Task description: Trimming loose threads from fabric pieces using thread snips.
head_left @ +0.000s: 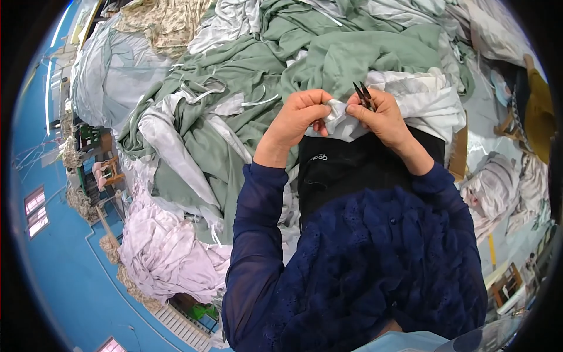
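My left hand (300, 117) is closed, pinching a bunched corner of white fabric (336, 117) between thumb and fingers. Facing it, my right hand (381, 119) grips the same cloth with its thumb and a finger. Black thread snips (363, 95) are also tucked in the right hand, their two blades pointing up and away from me, slightly apart. More of the pale, grey-patterned fabric (431, 97) spreads out beyond the right hand and drapes over my lap, just above the black cloth (337, 167) there.
A large heap of green fabric (246, 70) with white ties fills the space ahead and to the left. Pinkish-white cloth (170, 252) is piled at lower left. Crumpled light fabric (495, 179) lies at the right, past a cardboard edge (459, 146).
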`<state>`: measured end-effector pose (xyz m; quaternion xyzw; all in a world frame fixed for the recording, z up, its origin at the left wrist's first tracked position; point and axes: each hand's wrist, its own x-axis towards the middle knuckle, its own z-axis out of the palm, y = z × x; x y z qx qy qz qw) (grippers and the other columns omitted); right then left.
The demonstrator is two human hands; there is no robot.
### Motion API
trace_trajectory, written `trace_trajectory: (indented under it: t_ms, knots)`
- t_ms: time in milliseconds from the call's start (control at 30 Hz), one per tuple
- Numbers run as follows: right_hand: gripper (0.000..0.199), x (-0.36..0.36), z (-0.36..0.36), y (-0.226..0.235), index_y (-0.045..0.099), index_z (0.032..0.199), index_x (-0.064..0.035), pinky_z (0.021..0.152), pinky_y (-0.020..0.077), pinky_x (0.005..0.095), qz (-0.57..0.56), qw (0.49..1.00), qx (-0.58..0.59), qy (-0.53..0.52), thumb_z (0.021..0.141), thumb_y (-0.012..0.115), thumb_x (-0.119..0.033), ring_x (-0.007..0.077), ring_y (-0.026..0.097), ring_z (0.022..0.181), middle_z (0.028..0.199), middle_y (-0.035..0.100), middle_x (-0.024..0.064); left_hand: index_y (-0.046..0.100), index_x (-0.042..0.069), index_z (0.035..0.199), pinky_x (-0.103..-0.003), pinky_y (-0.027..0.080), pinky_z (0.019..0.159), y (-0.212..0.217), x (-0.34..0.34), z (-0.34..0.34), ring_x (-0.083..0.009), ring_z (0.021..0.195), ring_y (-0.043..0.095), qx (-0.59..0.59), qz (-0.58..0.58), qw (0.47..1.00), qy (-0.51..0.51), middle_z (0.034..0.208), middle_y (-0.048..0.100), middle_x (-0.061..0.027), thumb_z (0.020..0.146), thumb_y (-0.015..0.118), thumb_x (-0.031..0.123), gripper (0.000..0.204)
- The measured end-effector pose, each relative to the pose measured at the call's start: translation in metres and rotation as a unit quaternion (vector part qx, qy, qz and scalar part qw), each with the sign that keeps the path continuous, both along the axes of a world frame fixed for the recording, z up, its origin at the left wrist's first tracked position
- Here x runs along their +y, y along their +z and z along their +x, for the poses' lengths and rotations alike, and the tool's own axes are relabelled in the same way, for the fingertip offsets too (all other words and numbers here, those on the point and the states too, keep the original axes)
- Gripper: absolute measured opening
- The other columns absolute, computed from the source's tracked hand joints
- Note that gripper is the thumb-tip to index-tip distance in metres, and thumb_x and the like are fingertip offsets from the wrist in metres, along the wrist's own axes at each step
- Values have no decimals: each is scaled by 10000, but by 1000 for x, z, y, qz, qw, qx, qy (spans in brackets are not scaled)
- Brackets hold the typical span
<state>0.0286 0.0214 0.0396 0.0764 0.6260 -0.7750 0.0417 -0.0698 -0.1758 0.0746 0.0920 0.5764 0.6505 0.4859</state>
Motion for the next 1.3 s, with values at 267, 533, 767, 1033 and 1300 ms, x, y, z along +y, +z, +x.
trace_trajectory:
  t_ms: [267,533,767,1033,1300]
  knots:
    - [212,-6,12,15,649,1008,1,541,381,211,170,972,131,-97,831,747,-65,42,464,603,906,592,6,646,-27,1020,-201,497,535,-8,-2,9,-87,590,633,27,14,999,16,814,682,-46,913,597,50,141]
    - [124,-14,19,13,671,850,26,540,386,225,195,974,73,-88,832,741,-75,57,511,615,719,578,13,642,-30,976,-223,520,572,5,11,29,-81,634,629,78,-27,996,46,821,663,-33,881,656,44,121]
    - [126,-15,22,15,656,845,3,497,394,215,168,982,35,-84,901,681,-106,56,555,557,666,601,13,636,-22,956,-214,510,554,3,13,32,-85,605,630,51,-37,996,65,811,661,-35,892,668,76,122]
    - [162,-1,25,18,640,901,-12,500,381,206,-20,992,-39,-121,937,660,-169,41,519,546,655,591,-16,633,-17,949,-197,472,511,-5,13,32,-97,576,642,51,-19,996,77,783,664,-36,904,659,69,100]
    - [130,-1,22,12,676,867,-17,545,403,200,32,998,-44,-35,884,690,-145,30,530,593,677,589,-37,661,-43,995,-209,519,562,-2,16,37,-89,621,639,83,-30,994,63,813,680,-55,893,663,45,135]
